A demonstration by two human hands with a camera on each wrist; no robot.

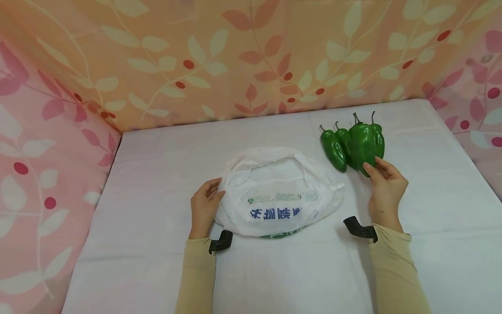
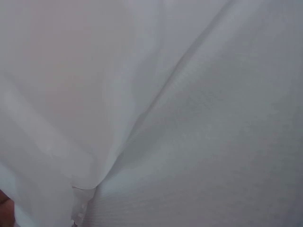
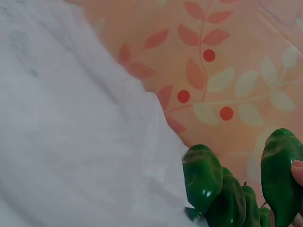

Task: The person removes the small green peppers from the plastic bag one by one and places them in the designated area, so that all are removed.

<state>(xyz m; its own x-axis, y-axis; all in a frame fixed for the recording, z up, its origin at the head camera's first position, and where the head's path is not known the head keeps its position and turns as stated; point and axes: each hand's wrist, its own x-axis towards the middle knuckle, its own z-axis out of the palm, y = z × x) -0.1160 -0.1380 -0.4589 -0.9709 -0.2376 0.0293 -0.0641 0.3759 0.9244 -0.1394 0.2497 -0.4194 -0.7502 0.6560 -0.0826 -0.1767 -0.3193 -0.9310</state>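
Note:
A white plastic bag with blue and green print sits with its mouth spread wide in the head view. My left hand pinches the bag's left edge between thumb and fingers; white plastic fills much of the left wrist view. To the right, my right hand holds a green pepper by its lower end, stem pointing away. In the right wrist view this held pepper stands higher than the others. Several green peppers, including one at the left of the group, lie behind and beside it.
A white cloth covers the table. Behind it hangs an orange leaf-patterned curtain, with pink patterned cloth at the left side. Small black devices are strapped at both wrists.

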